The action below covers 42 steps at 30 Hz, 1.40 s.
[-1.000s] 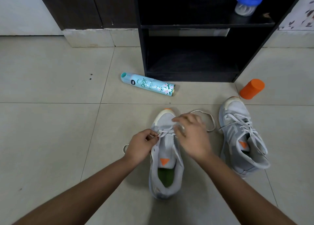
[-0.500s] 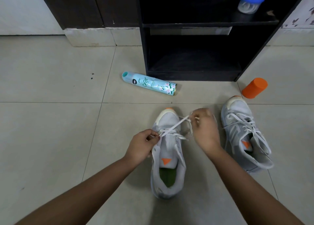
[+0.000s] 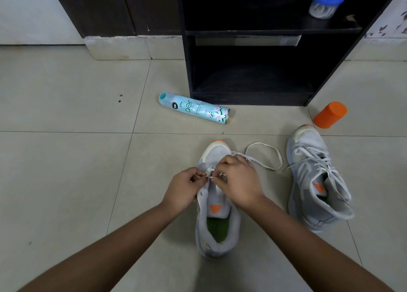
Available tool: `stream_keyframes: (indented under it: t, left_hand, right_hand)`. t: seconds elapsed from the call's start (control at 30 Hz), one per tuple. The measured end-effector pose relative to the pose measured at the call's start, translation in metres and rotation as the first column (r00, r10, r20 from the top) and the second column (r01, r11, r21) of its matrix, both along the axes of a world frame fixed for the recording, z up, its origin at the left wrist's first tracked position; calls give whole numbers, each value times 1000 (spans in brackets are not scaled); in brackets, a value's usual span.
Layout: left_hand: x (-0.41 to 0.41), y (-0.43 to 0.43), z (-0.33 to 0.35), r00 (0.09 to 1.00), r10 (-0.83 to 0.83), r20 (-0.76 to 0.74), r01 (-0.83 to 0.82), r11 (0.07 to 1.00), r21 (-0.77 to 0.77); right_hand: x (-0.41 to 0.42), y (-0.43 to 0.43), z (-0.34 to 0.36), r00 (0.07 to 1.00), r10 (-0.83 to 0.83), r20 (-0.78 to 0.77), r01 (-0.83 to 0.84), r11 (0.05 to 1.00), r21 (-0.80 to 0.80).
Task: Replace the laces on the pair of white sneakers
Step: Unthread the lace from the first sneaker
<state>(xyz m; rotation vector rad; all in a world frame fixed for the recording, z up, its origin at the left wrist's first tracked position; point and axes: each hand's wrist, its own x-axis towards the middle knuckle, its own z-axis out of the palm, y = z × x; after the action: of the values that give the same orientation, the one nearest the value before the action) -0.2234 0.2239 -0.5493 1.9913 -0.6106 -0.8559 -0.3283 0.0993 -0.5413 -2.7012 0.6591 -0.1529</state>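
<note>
A white sneaker (image 3: pixel 217 223) with an orange tongue mark and green insole lies on the floor tiles, toe pointing away from me. My left hand (image 3: pixel 184 189) pinches the white lace (image 3: pixel 263 157) at the shoe's left eyelets. My right hand (image 3: pixel 239 182) pinches the lace end close to the left hand, over the tongue. The lace's free part loops on the floor to the right of the toe. The second sneaker (image 3: pixel 317 179) lies to the right, fully laced.
A light blue spray can (image 3: pixel 195 108) lies on the tiles beyond the shoes. An orange cap (image 3: pixel 330 115) lies at the right. A black open shelf unit (image 3: pixel 253 71) stands behind, with a blue-lidded jar (image 3: pixel 327 2) on its shelf.
My right hand, which had pulled the lace out to the right, has come back over the tongue next to my left hand. The lace now loops slack on the floor.
</note>
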Motion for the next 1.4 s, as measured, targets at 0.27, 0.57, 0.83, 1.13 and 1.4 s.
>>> stream_keyframes:
  t: [0.27, 0.57, 0.83, 1.13, 1.4]
  left_hand:
    - [1, 1, -2, 999, 15, -51, -15, 1000, 2]
    - [1, 1, 0, 999, 15, -30, -15, 1000, 8]
    - [1, 3, 1, 1000, 9, -29, -9, 1000, 13]
    - [0, 1, -1, 999, 18, 46, -16, 999, -42]
    - [1, -2, 3, 979, -83, 188, 100, 992, -80]
  right_hand:
    - [-39, -62, -15, 741, -656, 147, 500, 684, 532]
    - [-27, -25, -7, 944, -271, 188, 240, 955, 174]
    - [-12, -23, 1, 953, -228, 200, 186, 960, 209]
    - [-42, -44, -6, 953, -276, 126, 268, 961, 74]
    - [-39, -47, -4, 974, 59, -218, -22, 985, 169]
